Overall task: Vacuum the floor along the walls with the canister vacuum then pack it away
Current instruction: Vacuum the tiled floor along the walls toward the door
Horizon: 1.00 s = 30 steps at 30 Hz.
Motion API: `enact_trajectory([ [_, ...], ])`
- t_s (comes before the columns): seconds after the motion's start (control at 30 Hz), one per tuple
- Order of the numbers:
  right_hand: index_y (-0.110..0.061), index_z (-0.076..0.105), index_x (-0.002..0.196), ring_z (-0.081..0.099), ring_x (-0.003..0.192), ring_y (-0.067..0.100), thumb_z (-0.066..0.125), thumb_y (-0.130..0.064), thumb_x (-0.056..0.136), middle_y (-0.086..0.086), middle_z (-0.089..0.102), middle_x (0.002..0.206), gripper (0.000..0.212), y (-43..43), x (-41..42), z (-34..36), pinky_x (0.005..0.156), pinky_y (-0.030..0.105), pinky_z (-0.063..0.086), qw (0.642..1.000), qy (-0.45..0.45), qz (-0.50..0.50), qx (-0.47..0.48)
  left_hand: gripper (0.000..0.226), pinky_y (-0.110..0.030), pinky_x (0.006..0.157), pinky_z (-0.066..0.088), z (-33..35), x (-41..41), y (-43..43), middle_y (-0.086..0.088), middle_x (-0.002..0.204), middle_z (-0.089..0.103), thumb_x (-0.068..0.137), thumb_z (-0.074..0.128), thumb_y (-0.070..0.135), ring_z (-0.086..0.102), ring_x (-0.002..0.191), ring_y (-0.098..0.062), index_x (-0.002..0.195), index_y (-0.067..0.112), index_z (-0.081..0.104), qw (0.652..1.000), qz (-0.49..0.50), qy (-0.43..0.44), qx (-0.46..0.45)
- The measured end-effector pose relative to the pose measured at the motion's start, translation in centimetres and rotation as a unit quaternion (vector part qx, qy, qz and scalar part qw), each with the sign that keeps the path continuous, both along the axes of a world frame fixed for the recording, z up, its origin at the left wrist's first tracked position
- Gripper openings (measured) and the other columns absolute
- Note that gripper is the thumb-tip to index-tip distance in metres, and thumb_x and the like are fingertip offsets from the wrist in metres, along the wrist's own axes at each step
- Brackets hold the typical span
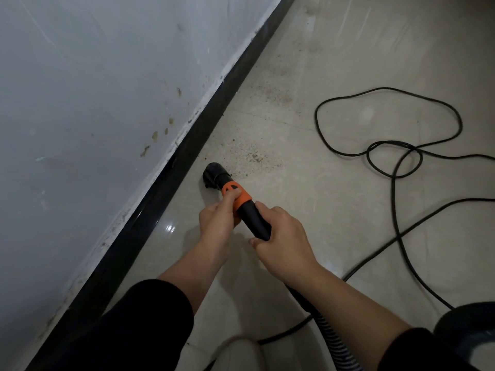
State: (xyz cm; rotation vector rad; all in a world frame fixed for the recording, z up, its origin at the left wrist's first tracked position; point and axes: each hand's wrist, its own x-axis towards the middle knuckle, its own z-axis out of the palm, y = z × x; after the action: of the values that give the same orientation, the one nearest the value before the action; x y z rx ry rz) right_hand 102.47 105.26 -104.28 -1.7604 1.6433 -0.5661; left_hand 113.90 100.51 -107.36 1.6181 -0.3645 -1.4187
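Observation:
A black vacuum nozzle [214, 174] with an orange collar [237, 195] touches the beige tiled floor [334, 196] close to the black skirting board [171, 183]. My left hand [218, 219] grips the orange collar. My right hand [284, 241] grips the black tube just behind it. The ribbed hose [325, 328] runs back under my right arm towards the dark canister [466, 333] at the lower right edge. Brown dirt [254, 156] lies on the floor just beyond the nozzle.
A black power cord [393, 156] loops over the floor to the right. A stained white wall [93, 103] rises on the left. More dirt patches [270, 92] lie farther along the skirting. A pale shoe [238, 352] shows at the bottom.

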Motion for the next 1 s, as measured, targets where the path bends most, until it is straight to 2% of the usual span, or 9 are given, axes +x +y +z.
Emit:
enact_trajectory([
  [0.23,-0.026,0.051,0.127,0.048,0.073,0.015,0.061,-0.009,0.082,0.000,0.045,0.085,0.049,0.5,-1.0,0.3,0.054,0.016,0.031,1.000,0.008,-0.013,-0.001,0.024,-0.043,0.096,0.053,0.1,-1.2,0.2,-0.017,0.099,0.070,0.082,0.074,0.028,0.069,0.094,-0.027,0.083,0.007,0.064,1.000,-0.017,0.015,-0.002],
  [0.47,-0.026,0.051,0.126,0.044,0.069,0.009,0.062,-0.008,0.081,-0.002,0.043,0.083,0.049,1.0,-1.8,0.6,0.053,0.016,0.028,0.999,0.024,-0.026,-0.006,0.019,-0.038,0.091,0.055,0.5,-2.2,0.4,-0.017,0.098,0.069,0.087,0.071,0.023,0.069,0.093,-0.026,0.084,0.006,0.063,0.999,-0.025,0.047,-0.007],
  [0.63,-0.026,0.049,0.130,0.044,0.070,0.009,0.061,-0.010,0.082,-0.002,0.043,0.084,0.052,0.9,-2.3,0.8,0.053,0.016,0.030,0.999,0.027,-0.032,-0.002,0.019,-0.041,0.095,0.053,0.6,-2.7,0.2,-0.016,0.097,0.069,0.087,0.070,0.024,0.068,0.097,-0.028,0.080,0.008,0.065,0.998,-0.045,0.048,-0.008],
  [1.0,-0.030,0.047,0.134,0.045,0.070,0.007,0.061,-0.009,0.083,-0.003,0.045,0.086,0.056,0.1,-4.8,0.7,0.053,0.014,0.032,0.998,0.015,-0.068,0.004,0.021,-0.043,0.096,0.053,0.4,-5.8,-1.4,-0.013,0.088,0.069,0.086,0.072,0.023,0.069,0.093,-0.028,0.075,0.008,0.063,0.997,-0.057,0.048,-0.006],
])
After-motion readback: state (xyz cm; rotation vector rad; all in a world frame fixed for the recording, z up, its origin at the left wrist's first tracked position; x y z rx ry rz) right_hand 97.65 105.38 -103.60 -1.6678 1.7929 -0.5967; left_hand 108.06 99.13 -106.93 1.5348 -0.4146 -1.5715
